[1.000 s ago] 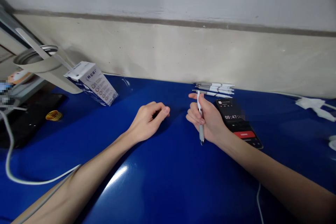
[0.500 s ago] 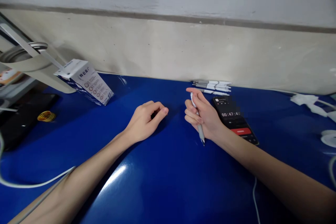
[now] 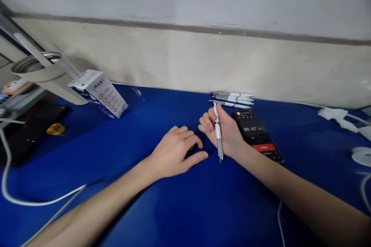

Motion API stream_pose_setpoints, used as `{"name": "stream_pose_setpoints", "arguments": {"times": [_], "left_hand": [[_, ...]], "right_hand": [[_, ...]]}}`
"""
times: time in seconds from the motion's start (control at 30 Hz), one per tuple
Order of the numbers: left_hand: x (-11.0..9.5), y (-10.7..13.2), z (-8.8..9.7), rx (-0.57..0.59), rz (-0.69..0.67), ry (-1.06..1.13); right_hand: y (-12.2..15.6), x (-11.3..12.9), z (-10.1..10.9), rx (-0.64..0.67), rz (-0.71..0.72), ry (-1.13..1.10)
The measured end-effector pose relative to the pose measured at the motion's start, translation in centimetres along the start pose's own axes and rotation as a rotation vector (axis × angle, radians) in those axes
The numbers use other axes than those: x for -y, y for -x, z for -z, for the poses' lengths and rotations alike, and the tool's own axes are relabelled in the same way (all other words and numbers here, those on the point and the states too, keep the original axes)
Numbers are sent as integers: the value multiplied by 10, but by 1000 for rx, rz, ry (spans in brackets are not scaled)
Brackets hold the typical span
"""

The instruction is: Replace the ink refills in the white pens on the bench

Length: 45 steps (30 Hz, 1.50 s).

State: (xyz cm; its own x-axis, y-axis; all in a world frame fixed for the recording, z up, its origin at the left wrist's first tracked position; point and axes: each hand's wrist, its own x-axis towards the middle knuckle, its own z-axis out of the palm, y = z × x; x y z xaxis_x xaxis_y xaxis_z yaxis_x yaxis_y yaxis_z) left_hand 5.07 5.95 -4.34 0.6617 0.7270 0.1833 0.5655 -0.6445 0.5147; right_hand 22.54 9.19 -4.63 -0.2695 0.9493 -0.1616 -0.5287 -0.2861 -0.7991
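My right hand (image 3: 224, 131) is closed round a white and grey pen (image 3: 218, 133), tip pointing down toward me, just above the blue table (image 3: 179, 208). My left hand (image 3: 176, 150) rests on the table right beside it, fingers loosely spread and holding nothing. Several more white pens (image 3: 233, 99) lie in a row against the wall behind my right hand. A black phone (image 3: 257, 135) with a running timer and a red button lies to the right of that hand.
A tilted white and blue carton (image 3: 100, 92) leans at the back left beside a beige lamp head (image 3: 43, 73). A gold coil (image 3: 56, 128) and a white cable (image 3: 17, 197) lie at the left. White adapters and cables (image 3: 344, 117) sit far right.
My left hand has uncurled and slid right, close to my right hand. My right hand turned the pen more upright in its grip.
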Motion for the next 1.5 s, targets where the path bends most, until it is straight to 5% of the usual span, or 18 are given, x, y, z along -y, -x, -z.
{"name": "stream_pose_setpoints", "arguments": {"times": [0.47,0.83,1.03,1.27,1.5], "left_hand": [[6,-1,1,-67,68,200],[22,-1,-1,-228,175,-128],[43,-1,12,-437,293,-326],[45,-1,10,-494,292,-327],[43,-1,12,-508,307,-276]], "right_hand": [[3,-8,-2,-40,132,141],[2,-16,2,-103,275,268],[10,-13,3,-62,346,860],[25,3,-15,167,393,1661],[5,16,-34,65,293,2306]]}}
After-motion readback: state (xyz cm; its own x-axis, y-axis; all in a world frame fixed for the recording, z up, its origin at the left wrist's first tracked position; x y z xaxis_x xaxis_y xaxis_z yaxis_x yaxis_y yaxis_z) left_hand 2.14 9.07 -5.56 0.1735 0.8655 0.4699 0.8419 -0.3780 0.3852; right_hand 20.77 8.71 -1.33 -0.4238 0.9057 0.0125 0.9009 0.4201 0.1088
